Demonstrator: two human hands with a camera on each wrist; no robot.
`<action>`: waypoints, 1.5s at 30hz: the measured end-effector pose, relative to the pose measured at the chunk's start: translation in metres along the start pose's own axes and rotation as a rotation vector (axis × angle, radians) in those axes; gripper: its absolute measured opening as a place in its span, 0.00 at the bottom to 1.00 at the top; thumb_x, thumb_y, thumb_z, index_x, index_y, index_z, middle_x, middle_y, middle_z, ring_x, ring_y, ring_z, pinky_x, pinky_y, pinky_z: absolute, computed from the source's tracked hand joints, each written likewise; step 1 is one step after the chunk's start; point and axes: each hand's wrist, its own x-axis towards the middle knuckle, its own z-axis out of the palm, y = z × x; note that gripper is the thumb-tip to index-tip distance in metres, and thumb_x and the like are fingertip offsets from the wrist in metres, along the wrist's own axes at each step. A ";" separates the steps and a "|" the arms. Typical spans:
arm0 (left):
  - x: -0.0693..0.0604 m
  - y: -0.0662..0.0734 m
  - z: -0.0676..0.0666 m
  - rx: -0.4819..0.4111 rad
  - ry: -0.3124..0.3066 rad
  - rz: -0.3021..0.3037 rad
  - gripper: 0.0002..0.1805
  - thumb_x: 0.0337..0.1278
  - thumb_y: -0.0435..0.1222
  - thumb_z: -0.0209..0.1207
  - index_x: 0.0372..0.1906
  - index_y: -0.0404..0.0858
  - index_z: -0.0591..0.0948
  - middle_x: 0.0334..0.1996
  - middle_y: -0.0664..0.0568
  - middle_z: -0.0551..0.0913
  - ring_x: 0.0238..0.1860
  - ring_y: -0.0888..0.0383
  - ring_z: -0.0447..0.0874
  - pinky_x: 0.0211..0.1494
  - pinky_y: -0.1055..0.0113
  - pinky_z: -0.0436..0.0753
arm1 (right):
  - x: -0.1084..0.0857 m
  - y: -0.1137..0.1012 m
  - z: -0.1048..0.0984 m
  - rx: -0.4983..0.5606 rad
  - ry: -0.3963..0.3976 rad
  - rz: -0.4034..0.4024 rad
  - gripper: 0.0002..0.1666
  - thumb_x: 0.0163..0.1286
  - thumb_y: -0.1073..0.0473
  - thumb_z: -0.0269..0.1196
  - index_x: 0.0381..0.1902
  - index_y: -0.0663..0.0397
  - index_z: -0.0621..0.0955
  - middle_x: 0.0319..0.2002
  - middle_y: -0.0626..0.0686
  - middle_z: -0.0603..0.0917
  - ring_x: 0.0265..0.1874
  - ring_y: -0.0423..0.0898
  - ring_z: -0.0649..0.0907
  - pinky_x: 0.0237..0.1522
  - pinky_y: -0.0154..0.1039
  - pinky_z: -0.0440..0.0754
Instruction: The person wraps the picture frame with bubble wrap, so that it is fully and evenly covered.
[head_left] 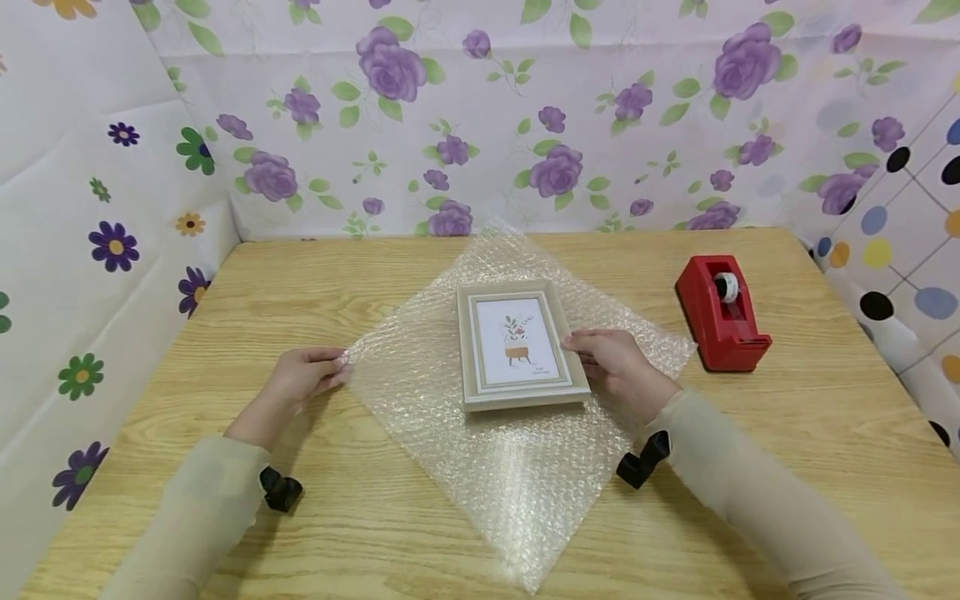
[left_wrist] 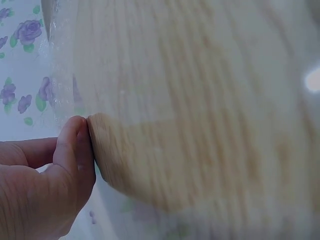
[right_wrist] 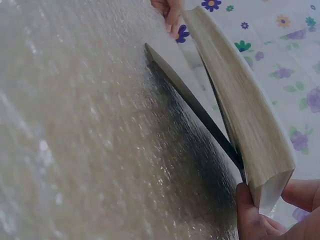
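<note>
A sheet of clear bubble wrap (head_left: 420, 392) lies diagonally on the wooden table, one corner pointing to the front. Above its middle is a cream photo frame (head_left: 472, 350) with a potted-plant picture. My right hand (head_left: 618, 367) grips the frame's right side, thumb on the front. In the right wrist view the frame (right_wrist: 240, 95) is tilted, and its dark back stand (right_wrist: 192, 105) sticks out over the wrap. My left hand (head_left: 303, 379) pinches the wrap's left corner. In the left wrist view the left hand's (left_wrist: 55, 175) thumb and fingers come together; the wrap between them is hard to make out.
A red tape dispenser (head_left: 723, 325) with a roll of tape stands to the right, near the wrap's right corner. Flowered sheets (head_left: 465, 117) hang behind the wooden table (head_left: 285, 283) and at its left; a dotted sheet (head_left: 900, 250) hangs at the right.
</note>
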 end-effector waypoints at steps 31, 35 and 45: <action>0.000 0.000 0.001 -0.025 0.016 -0.001 0.26 0.67 0.24 0.47 0.66 0.18 0.58 0.28 0.60 0.82 0.31 0.71 0.83 0.41 0.79 0.83 | -0.005 0.015 0.013 -0.230 0.104 -0.071 0.25 0.68 0.63 0.58 0.60 0.67 0.70 0.47 0.56 0.78 0.31 0.37 0.79 0.31 0.26 0.79; -0.001 0.000 0.000 -0.014 0.015 0.003 0.26 0.67 0.24 0.47 0.66 0.18 0.57 0.29 0.59 0.81 0.31 0.71 0.83 0.40 0.78 0.83 | -0.006 0.014 0.015 -0.293 0.093 -0.100 0.26 0.69 0.62 0.57 0.61 0.69 0.68 0.51 0.59 0.75 0.38 0.41 0.78 0.33 0.26 0.79; -0.007 -0.002 0.005 0.288 0.123 0.134 0.22 0.68 0.30 0.48 0.63 0.21 0.66 0.51 0.38 0.76 0.39 0.67 0.79 0.43 0.79 0.82 | -0.015 0.007 0.004 -0.616 0.097 -0.218 0.27 0.64 0.56 0.62 0.57 0.69 0.75 0.52 0.65 0.80 0.41 0.47 0.82 0.39 0.32 0.81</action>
